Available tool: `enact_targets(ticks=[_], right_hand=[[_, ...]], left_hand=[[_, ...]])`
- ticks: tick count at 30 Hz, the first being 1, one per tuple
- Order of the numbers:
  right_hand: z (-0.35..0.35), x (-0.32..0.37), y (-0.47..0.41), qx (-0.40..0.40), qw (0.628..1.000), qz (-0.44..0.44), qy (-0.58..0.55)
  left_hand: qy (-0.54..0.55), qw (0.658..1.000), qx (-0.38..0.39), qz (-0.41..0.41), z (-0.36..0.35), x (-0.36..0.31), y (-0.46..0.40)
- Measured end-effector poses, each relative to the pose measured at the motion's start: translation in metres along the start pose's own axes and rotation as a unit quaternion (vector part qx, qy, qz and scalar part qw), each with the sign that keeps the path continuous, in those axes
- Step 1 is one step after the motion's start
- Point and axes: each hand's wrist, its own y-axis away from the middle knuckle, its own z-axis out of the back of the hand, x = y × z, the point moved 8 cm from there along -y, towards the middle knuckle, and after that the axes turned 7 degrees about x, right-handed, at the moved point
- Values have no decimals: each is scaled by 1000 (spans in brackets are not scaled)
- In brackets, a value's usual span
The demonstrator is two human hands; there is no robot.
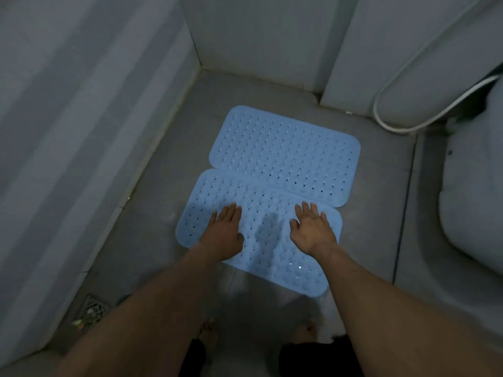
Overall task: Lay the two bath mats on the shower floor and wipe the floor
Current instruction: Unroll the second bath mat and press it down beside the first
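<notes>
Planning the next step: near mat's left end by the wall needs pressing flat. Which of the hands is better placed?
Left. The left hand already lies flat on the near mat toward that end; the right hand lies toward the opposite end and would have to cross over.

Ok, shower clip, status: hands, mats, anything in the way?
Left hand and right hand open, flat on near mat. Far mat down, edges meeting. Floor drain uncovered, near left. No cloth in view.
</notes>
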Motion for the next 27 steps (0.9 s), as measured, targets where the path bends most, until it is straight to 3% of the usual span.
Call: enact_targets(ticks=[15,27], right_hand=[[253,113,187,-54,995,74,50],[360,288,278,-145,971,177,73]], left_hand=[[63,990,-123,39,253,-50,223],[38,964,-244,98,379,32,371]])
